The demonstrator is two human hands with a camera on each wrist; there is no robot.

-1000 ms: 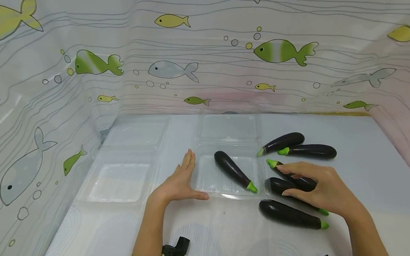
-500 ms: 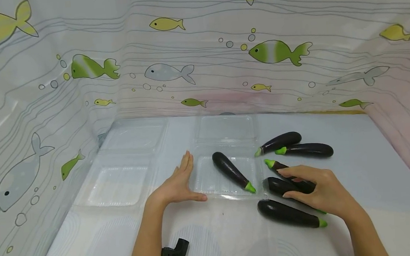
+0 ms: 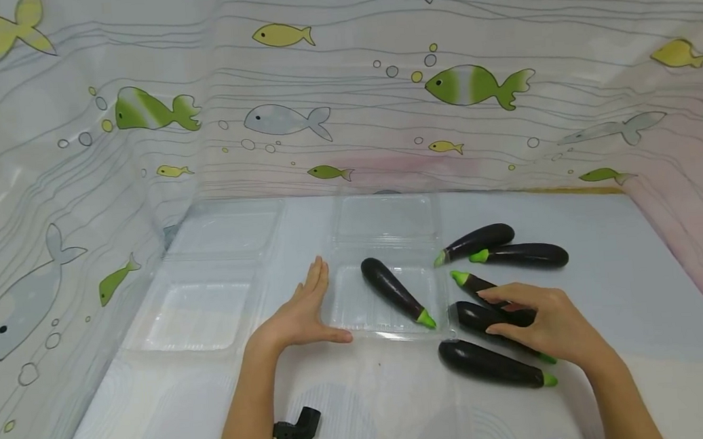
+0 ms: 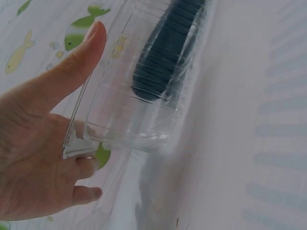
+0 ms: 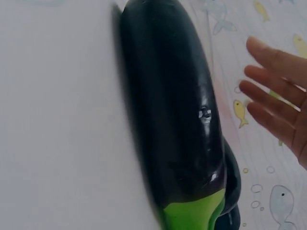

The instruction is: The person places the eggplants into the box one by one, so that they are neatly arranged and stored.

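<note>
An eggplant (image 3: 391,288) lies slantwise in the clear plastic clamshell box (image 3: 348,308) at the middle. My left hand (image 3: 297,322) stands at this box's front left corner, thumb along the front and fingers up the left side. In the left wrist view its thumb (image 4: 72,69) is extended beside the see-through wall. My right hand (image 3: 539,318) is over two eggplants right of the box, thumb and fingers apart. One of those, a dark eggplant (image 3: 474,316), shows between them. The right wrist view shows relaxed fingers (image 5: 276,86) with nothing in them, beyond a large eggplant (image 5: 168,105).
Another opened clear box (image 3: 202,315) lies at the left. Two eggplants, one of them a long eggplant (image 3: 528,256), lie behind my right hand, and a further eggplant (image 3: 490,365) in front. A fish-printed curtain (image 3: 380,108) rises behind the table.
The head view shifts a little. Both hands keep their places by the box and the eggplants, and no eggplant has moved.
</note>
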